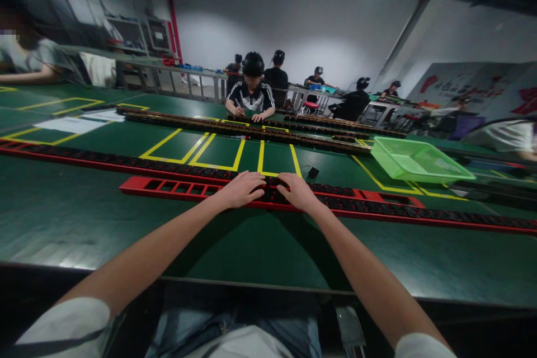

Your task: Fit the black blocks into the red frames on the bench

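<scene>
My left hand [242,189] rests on a long red strip [131,184] with rectangular slots, its fingers stretched out and thumb apart. Close beside it, my right hand [297,191] lies on the same area with fingers bent forward and thumb apart. Black pieces [276,197] sit in the strips between and under both hands; whether the fingertips grip any is hidden. Several slots at the strip's left end show no black piece. Just beyond my right hand, a loose black piece [312,173] lies on the green table [235,246].
A light green basket [419,165] stands at the right. Long dark strips [251,133] cross the table farther back, before a person [251,95] holding a pen-like tool. White sheets [73,124] lie left among yellow tape outlines [222,166]. Another person sits at far left.
</scene>
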The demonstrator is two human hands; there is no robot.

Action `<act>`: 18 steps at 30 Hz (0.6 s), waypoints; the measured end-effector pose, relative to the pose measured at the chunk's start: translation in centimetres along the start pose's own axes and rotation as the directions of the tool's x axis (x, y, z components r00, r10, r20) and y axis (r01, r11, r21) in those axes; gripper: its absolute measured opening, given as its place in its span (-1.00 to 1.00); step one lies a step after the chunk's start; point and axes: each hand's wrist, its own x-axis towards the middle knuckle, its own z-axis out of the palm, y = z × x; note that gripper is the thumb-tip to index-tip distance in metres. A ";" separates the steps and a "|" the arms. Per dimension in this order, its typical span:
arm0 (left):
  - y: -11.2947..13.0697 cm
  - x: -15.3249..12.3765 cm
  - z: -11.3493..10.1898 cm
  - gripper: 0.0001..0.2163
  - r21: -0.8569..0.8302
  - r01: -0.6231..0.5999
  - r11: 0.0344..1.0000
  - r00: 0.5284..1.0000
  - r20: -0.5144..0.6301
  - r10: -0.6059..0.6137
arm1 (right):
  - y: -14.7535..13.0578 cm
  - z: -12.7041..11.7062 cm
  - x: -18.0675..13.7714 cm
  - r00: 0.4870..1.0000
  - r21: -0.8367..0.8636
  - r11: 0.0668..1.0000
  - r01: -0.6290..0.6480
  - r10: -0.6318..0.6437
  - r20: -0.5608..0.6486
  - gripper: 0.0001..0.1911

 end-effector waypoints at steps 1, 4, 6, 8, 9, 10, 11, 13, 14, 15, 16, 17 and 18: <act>0.0 -0.1 0.0 -0.60 0.001 0.002 1.000 1.000 0.008 -0.002 | 0.0 0.0 -0.1 1.000 -0.011 1.000 0.002 -0.002 0.000 -0.65; 0.1 -0.1 -0.1 -0.57 0.015 0.013 1.000 0.999 0.030 -0.013 | 0.2 0.0 -0.2 1.000 -0.031 0.999 0.021 -0.021 0.012 -0.66; 0.1 -0.1 -0.1 -0.57 0.035 0.019 0.999 0.999 0.033 -0.020 | 0.3 0.0 -0.2 0.999 -0.033 0.999 0.027 -0.026 0.019 -0.66; 0.0 0.0 0.0 -0.56 0.051 0.020 0.999 0.999 0.035 -0.022 | 0.2 0.0 -0.1 0.999 -0.037 0.999 0.026 -0.025 0.028 -0.67; 0.0 0.1 0.1 -0.55 0.055 0.021 0.998 0.999 0.037 -0.023 | 0.2 0.0 -0.1 0.999 -0.039 0.999 0.026 -0.025 0.033 -0.66; -0.1 0.2 0.1 -0.55 0.057 0.023 0.998 0.999 0.039 -0.025 | 0.1 0.0 0.0 0.999 -0.039 0.999 0.026 -0.025 0.036 -0.66; -0.1 0.3 0.1 -0.55 0.058 0.024 0.998 0.999 0.043 -0.027 | 0.0 0.0 0.0 0.999 -0.036 0.999 0.030 -0.029 0.039 -0.66; 0.0 0.3 0.1 -0.56 0.064 0.031 0.997 0.998 0.049 -0.035 | 0.0 -0.2 0.0 0.998 -0.028 0.999 0.040 -0.039 0.042 -0.66; 0.0 0.4 0.1 -0.56 0.067 0.034 0.997 0.998 0.052 -0.037 | 0.1 -0.3 0.0 0.998 -0.026 0.999 0.044 -0.042 0.044 -0.67; 0.1 0.4 0.1 -0.56 0.070 0.034 0.997 0.998 0.054 -0.038 | 0.3 -0.4 0.0 0.998 -0.025 0.999 0.043 -0.042 0.042 -0.67; 0.1 0.3 0.1 -0.56 0.073 0.035 0.997 0.998 0.056 -0.039 | 0.6 -0.5 -0.1 0.999 -0.025 0.999 0.038 -0.037 0.039 -0.67; 0.2 0.3 0.1 -0.56 0.075 0.037 0.996 0.998 0.056 -0.041 | 1.0 -0.7 -0.2 0.999 -0.025 0.999 0.030 -0.029 0.034 -0.68; 0.2 0.3 0.1 -0.55 0.077 0.042 0.996 0.997 0.056 -0.046 | 1.4 -0.9 -0.3 0.999 -0.024 0.999 0.023 -0.023 0.031 -0.67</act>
